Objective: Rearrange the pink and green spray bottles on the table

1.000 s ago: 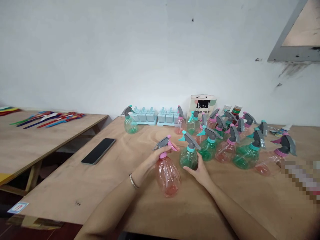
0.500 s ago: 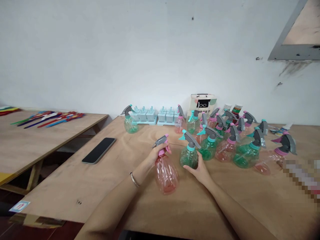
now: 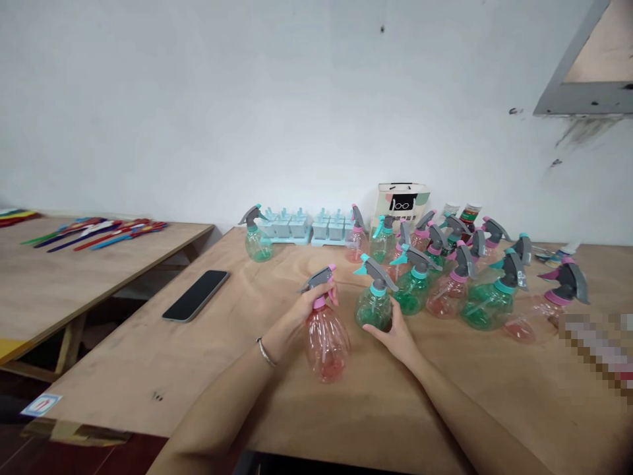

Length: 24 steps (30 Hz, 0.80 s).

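My left hand [image 3: 316, 300] is wrapped round the neck and trigger head of a pink spray bottle [image 3: 327, 346], whose clear ribbed body hangs below my fingers, close to the wooden tabletop. Around the lower right side of a green spray bottle [image 3: 370, 307] my right hand [image 3: 395, 333] curves, thumb in front and fingers hidden behind. That bottle stands upright, its grey and turquoise trigger head pointing left. Just to its right are another green spray bottle [image 3: 411, 293] and a pink one [image 3: 445, 297].
Several more spray bottles crowd the right side, one green bottle [image 3: 489, 305] among them. At the back stand light-blue popsicle moulds [image 3: 281, 227], a lone green spray bottle [image 3: 258, 245] and a paper bag [image 3: 401, 201]. A phone [image 3: 196, 295] lies left; a second table [image 3: 99, 270] holds colourful strips.
Almost nothing differs. The pink spray bottle in my left hand has shifted very slightly left at its base; my right hand keeps its place on the green one.
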Tool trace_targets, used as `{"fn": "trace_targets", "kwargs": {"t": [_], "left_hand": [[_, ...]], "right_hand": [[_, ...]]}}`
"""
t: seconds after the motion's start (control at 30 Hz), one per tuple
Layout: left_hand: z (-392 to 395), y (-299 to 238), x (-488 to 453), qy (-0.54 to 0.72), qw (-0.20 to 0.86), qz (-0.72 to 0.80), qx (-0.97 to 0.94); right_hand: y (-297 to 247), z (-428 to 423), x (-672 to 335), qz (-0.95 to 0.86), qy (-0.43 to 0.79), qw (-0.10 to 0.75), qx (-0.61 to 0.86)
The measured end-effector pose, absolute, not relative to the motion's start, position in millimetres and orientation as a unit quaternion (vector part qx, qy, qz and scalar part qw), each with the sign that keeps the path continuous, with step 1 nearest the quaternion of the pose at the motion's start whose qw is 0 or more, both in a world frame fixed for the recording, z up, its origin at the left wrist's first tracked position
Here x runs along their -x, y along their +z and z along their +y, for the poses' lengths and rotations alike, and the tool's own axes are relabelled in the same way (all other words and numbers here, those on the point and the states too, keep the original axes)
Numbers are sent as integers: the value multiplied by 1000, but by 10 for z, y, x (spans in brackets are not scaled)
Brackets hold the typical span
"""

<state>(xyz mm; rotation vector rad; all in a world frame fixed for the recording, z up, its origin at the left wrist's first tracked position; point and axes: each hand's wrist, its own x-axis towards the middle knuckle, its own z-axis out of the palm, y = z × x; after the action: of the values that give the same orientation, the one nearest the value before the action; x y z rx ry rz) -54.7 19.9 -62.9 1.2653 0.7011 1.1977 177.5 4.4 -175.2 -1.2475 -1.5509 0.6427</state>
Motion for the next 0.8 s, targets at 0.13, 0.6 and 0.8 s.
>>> {"fn": "trace_targets", "kwargs": {"t": [0.13, 0.6, 0.8], "left_hand": [[220, -649, 567, 484, 597, 289, -570], [277, -495, 692, 517, 412, 382, -646], [404, -459, 952, 523, 248, 476, -663]], "right_hand": [[-1753, 45, -1772, -641, 266, 500, 518], [-1729, 32, -1769, -637, 283, 499, 515], [-1753, 38, -1783, -636, 278, 497, 521]]}}
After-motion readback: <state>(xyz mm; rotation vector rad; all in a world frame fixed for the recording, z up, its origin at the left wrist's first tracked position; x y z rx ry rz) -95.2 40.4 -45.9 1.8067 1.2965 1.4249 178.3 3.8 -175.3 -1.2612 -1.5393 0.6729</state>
